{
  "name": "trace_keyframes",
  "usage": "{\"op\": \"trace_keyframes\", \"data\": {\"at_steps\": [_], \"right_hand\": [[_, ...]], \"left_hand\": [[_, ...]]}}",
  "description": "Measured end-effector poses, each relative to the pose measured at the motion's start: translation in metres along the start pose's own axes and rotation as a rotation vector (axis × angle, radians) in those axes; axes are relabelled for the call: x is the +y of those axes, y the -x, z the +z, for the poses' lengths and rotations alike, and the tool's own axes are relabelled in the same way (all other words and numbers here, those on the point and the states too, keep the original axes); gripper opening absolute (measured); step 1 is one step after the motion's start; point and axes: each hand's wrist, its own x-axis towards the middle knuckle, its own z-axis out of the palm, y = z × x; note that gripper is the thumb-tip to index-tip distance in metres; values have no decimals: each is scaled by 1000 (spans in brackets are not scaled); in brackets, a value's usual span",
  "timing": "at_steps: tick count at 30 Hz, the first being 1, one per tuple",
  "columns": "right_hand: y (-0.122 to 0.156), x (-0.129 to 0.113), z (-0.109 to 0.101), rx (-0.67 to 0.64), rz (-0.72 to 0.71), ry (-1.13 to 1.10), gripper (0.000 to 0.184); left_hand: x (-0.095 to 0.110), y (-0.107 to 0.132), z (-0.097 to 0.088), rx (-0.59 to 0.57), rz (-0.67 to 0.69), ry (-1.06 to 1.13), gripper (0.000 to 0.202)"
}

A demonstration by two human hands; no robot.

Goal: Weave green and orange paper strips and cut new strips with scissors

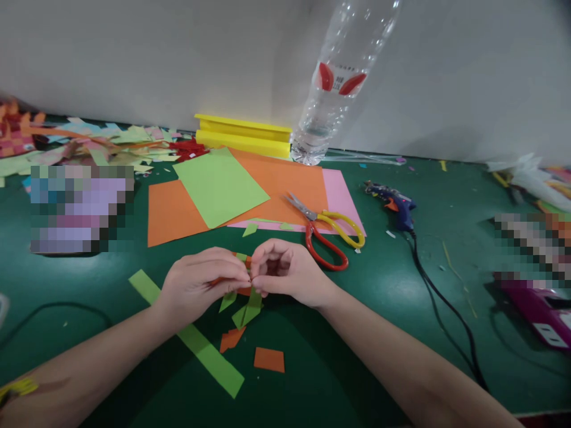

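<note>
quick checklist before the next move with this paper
1. Left hand and right hand together at the paper: ok, fingertips meet.
2. Firm grip: cannot tell, fingers hide the pinch.
3. Scissors close by: ok, just beyond the right hand.
4. Space clear of scraps: not ok, green strip runs below the left hand and an orange scrap lies nearer the wearer.
5. Glue gun off the sheets: ok, lying to their right.
6. Glue gun hot: cannot tell.
</note>
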Motion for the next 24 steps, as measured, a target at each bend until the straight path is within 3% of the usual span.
{"op": "trace_keyframes", "data": {"at_steps": [24], "right_hand": [[1, -2, -1, -42, 21, 40, 27]], "left_hand": [[-2, 2, 1, -14, 19, -11, 6]]}}
